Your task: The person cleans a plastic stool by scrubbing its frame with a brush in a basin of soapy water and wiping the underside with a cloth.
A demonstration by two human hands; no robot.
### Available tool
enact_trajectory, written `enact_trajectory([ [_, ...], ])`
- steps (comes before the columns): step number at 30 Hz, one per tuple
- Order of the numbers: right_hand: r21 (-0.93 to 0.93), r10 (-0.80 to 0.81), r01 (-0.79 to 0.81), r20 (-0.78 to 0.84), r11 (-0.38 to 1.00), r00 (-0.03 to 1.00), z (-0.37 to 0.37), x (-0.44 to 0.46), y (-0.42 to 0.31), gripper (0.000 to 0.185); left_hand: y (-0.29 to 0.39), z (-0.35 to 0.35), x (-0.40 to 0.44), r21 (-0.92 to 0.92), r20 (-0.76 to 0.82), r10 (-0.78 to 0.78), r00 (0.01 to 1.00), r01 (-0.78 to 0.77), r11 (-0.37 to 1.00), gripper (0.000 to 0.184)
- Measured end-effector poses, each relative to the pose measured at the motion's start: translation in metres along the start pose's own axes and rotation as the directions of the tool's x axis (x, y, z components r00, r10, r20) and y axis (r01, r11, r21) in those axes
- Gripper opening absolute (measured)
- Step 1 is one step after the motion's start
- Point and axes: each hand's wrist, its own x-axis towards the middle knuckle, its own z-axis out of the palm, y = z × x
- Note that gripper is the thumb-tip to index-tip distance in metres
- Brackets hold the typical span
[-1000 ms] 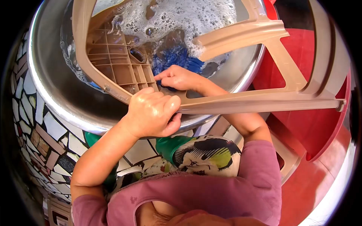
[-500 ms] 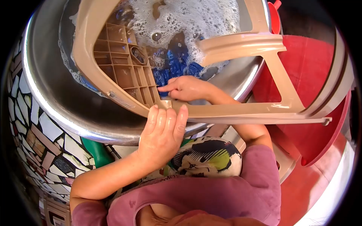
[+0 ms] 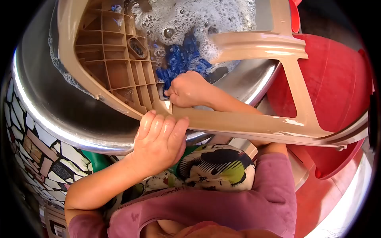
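Observation:
A beige plastic chair lies tilted over a wide metal basin, its ribbed underside partly in soapy water. My left hand is closed over the chair's near edge, fingers hooked on top and wet. Inside the frame, my right hand is curled up by the ribbed part. Its fingertips touch or nearly touch the chair's inner corner, and what they hold, if anything, is hidden. Just beyond it, a crumpled blue cloth-like bundle sits in the water, partly under foam.
White suds cover the far water. A large red tub stands right of the basin, beneath the chair's right end. Mosaic stonework surrounds the basin on the left. Something green shows under the rim.
The chair's ribbed side and my left hand have shifted left. My right hand has moved slightly up, its pointing index finger now curled in.

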Motion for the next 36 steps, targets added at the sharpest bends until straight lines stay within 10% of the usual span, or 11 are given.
enact_trajectory([
  [4,0.626,-0.138,-0.070,0.277,0.777,0.951,0.000,0.011,0.012,0.026,0.000,-0.002,0.001,-0.033,-0.003,-0.017,1.000,0.017,0.999,0.039],
  [7,0.798,-0.051,-0.090,0.149,0.596,0.988,0.006,0.004,0.009,0.028,0.003,-0.002,0.001,-0.032,0.006,-0.025,1.000,0.025,0.999,0.040],
  [9,0.756,-0.063,-0.065,0.139,0.651,0.988,0.008,0.004,0.008,0.028,0.006,-0.001,0.000,-0.022,0.013,-0.020,1.000,0.021,1.000,0.040],
  [11,0.121,0.037,-0.028,-0.073,0.992,0.997,0.002,0.002,-0.003,0.028,0.003,-0.003,-0.002,-0.027,0.059,-0.023,0.998,0.025,0.999,0.041],
  [15,-0.131,-0.177,0.131,-0.459,0.983,0.871,0.023,0.001,0.013,0.027,-0.001,-0.002,-0.004,-0.035,0.073,-0.024,0.997,0.027,0.999,0.042],
  [20,-0.141,-0.221,0.191,-0.252,0.971,0.942,0.013,0.016,0.014,0.027,-0.001,-0.006,-0.008,-0.019,0.095,-0.042,0.995,0.044,0.999,0.041],
  [22,0.548,-0.196,0.151,0.024,0.823,0.980,-0.006,0.015,0.019,0.027,0.000,-0.009,-0.008,0.014,0.116,-0.044,0.992,0.043,0.999,0.040],
  [27,0.512,-0.208,0.177,0.003,0.841,0.978,-0.004,0.007,0.019,0.030,0.004,-0.009,-0.008,0.044,0.156,-0.055,0.986,0.049,0.998,0.039],
  [30,0.130,-0.316,0.332,-0.126,0.934,0.940,0.000,0.008,0.014,0.035,0.004,-0.008,-0.012,0.051,0.127,-0.048,0.991,0.042,0.998,0.044],
  [36,0.334,-0.330,0.309,0.007,0.890,0.944,0.009,0.026,0.021,0.035,-0.003,-0.007,-0.015,0.026,0.133,-0.026,0.991,0.023,0.999,0.050],
])
